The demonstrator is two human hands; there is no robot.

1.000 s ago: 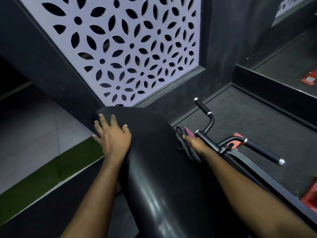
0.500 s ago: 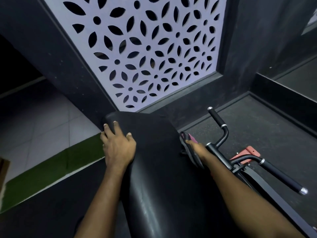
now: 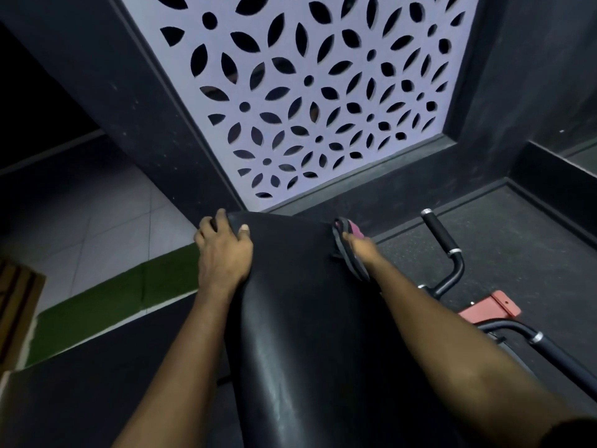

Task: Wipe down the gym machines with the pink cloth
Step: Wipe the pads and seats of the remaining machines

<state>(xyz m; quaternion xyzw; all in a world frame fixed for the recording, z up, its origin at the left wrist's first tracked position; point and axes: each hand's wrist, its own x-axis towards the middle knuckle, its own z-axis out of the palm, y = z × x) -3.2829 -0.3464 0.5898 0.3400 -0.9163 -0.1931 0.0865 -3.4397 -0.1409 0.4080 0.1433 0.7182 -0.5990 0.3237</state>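
The left grip (image 3: 223,253) curls its fingers over the top corner of the black pad (image 3: 290,318), at 11 o'clock. The right grip (image 3: 360,247) clutches the pink cloth (image 3: 353,228) against the pad's edge at 1 o'clock, with 1 handlebar (image 3: 441,236) toward 3 o'clock.

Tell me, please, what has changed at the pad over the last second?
The right hand slid the pink cloth up the black pad's right edge to its far corner. The left hand shifted to the far left corner, where its fingers now curl over the edge instead of lying flat. The cloth stayed with the right hand, against the pad.
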